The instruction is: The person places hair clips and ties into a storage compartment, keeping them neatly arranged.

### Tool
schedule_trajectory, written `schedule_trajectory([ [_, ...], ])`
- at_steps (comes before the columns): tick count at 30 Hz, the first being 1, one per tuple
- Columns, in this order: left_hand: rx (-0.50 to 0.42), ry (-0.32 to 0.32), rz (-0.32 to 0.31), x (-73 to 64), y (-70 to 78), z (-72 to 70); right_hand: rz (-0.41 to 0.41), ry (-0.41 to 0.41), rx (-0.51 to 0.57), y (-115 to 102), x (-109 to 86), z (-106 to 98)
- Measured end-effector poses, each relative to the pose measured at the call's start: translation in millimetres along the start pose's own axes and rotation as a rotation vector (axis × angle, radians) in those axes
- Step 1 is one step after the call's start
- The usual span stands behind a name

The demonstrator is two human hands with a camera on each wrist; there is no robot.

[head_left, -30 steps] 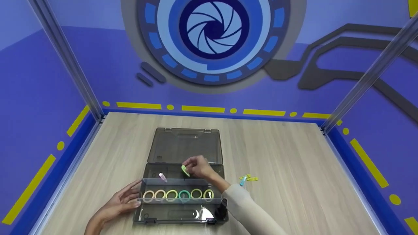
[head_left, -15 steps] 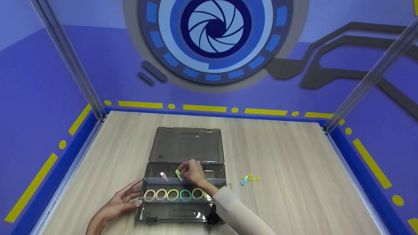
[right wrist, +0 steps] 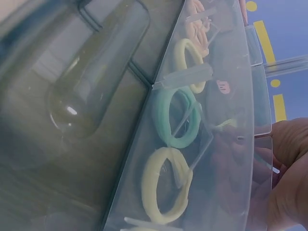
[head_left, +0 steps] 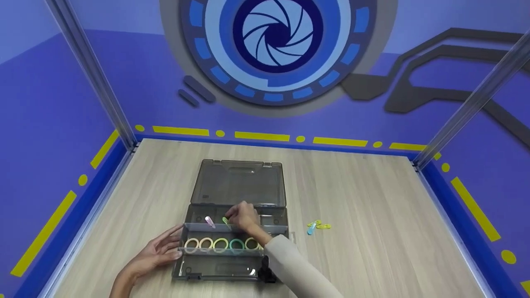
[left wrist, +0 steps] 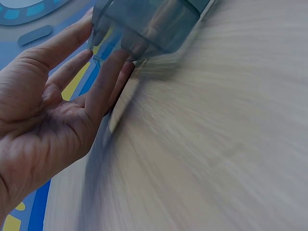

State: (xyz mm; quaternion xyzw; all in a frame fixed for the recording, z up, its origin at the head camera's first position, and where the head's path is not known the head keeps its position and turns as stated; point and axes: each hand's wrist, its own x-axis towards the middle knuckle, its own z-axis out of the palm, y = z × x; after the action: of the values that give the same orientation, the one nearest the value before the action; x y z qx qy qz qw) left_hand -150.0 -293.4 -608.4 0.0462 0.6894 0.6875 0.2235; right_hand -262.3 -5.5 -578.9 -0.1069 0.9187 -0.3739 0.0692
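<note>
A smoky see-through plastic box (head_left: 219, 268) lies on the table, its lid (head_left: 240, 186) folded back flat. My left hand (head_left: 159, 250) rests its fairly straight fingers and thumb against the box's left side; the left wrist view shows the fingertips at the wall. With my right hand (head_left: 244, 216) I pinch a light green snap hair clip (head_left: 225, 220) at the rear divider's top edge. Left of it, a pink snap hair clip (head_left: 210, 222) sits on the same divider. In the middle compartment stands a row of pastel hair ties (head_left: 220, 245), including a teal one (right wrist: 178, 118).
To the right of the box, a blue hair clip (head_left: 311, 228) and two yellow hair clips (head_left: 324, 226) lie on the wood-grain table (head_left: 364, 248). My right sleeve (head_left: 298, 265) crosses the box's right end, hiding part of it. Blue printed panels (head_left: 136, 82) enclose the table.
My right hand has brought the green hair clip leftward and down to the rear divider, near the pink one. The left hand stays at the box's side. The view has shifted slightly.
</note>
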Motion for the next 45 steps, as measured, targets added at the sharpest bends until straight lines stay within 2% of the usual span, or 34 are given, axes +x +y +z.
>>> schedule_trajectory([
  [6,0.014,0.01,-0.011,-0.5,0.5,0.4,-0.044,-0.037,0.029,3,-2.5,-7],
  [11,0.028,0.014,-0.026,2.4,3.7,-2.0,-0.079,-0.046,0.055,6,-4.3,-21],
  [16,0.044,0.015,-0.02,4.7,6.7,-4.0,-0.122,-0.106,0.149,9,-1.7,-45],
  [21,0.051,0.0,-0.005,8.4,6.4,-2.4,-0.163,-0.124,0.171,21,1.1,-81],
  [26,0.042,0.016,-0.022,13.4,5.5,3.5,-0.183,-0.103,0.173,45,1.7,-122],
  [30,0.034,0.018,-0.033,13.4,5.1,5.7,-0.144,-0.092,0.186,70,-0.4,-147],
  [36,0.043,0.011,-0.03,1.6,4.1,-2.0,-0.044,-0.083,0.173,102,-14.3,-167],
  [40,0.047,-0.013,-0.009,-0.3,3.3,-4.0,-0.005,-0.077,0.162,126,-29.0,-181],
  [42,0.041,-0.017,-0.01,0.9,4.0,-3.7,0.003,-0.078,0.156,138,-35.3,-186],
  [45,0.042,-0.014,-0.028,0.5,4.5,-3.6,-0.039,-0.094,0.112,154,-44.1,-188],
])
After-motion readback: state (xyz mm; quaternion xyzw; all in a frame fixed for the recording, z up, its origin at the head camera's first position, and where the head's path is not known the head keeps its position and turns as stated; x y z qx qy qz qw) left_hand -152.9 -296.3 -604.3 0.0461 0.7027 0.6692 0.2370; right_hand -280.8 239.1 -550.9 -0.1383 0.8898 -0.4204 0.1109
